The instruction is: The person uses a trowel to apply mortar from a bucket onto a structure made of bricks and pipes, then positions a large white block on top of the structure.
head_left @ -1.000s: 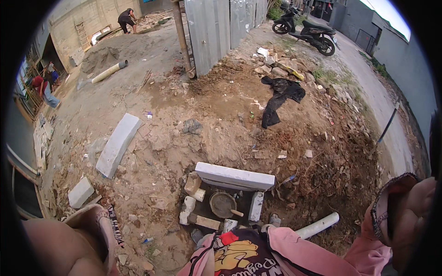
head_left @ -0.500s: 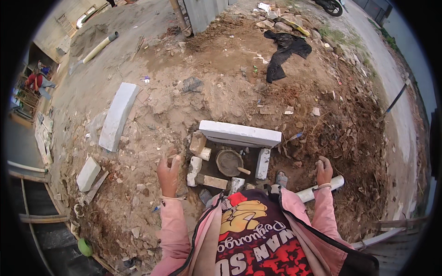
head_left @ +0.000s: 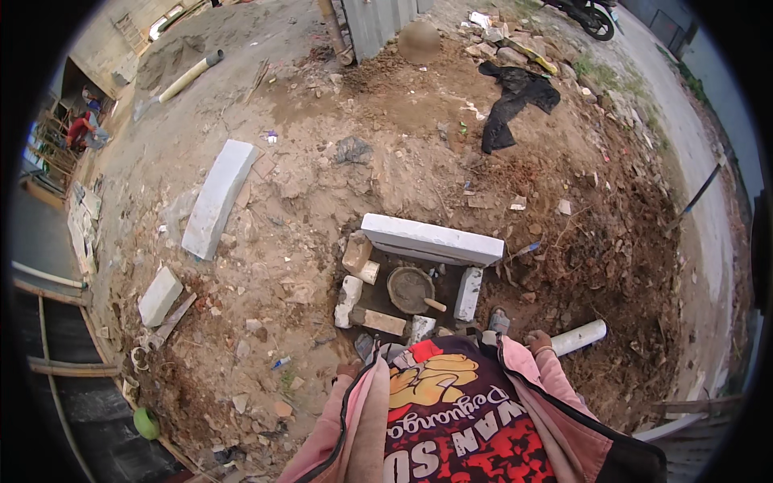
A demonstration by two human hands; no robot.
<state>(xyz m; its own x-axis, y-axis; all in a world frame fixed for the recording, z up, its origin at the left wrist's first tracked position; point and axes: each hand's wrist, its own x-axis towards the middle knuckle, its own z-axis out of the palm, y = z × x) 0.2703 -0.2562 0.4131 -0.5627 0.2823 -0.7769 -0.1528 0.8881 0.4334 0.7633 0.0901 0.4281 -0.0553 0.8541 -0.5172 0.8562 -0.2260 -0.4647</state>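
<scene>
My left hand (head_left: 349, 369) is low beside my left foot, mostly behind the pink jacket, its fingers hidden. Close to my right foot and the end of a white pipe (head_left: 581, 337) is my right hand (head_left: 538, 341); its fingers are too small and turned away to read. In front of me a shallow pit holds a round bucket (head_left: 411, 278) of grey mortar, with a wooden handle (head_left: 436, 305) sticking out. Around it stand a long white block (head_left: 432, 238), an upright white block (head_left: 468, 295), a brick (head_left: 380, 321) and a rough white piece (head_left: 348, 302).
Two more pale blocks, a long one (head_left: 219, 200) and a short one (head_left: 161, 297), lie to the left. A black cloth (head_left: 515, 101) lies on the dirt farther off. Corrugated metal sheeting (head_left: 378, 28) stands at the back. Another person (head_left: 84, 133) crouches far left.
Both hands have come down and back toward my body, from raised at either side of the pit to low by my feet. The view has shifted slightly.
</scene>
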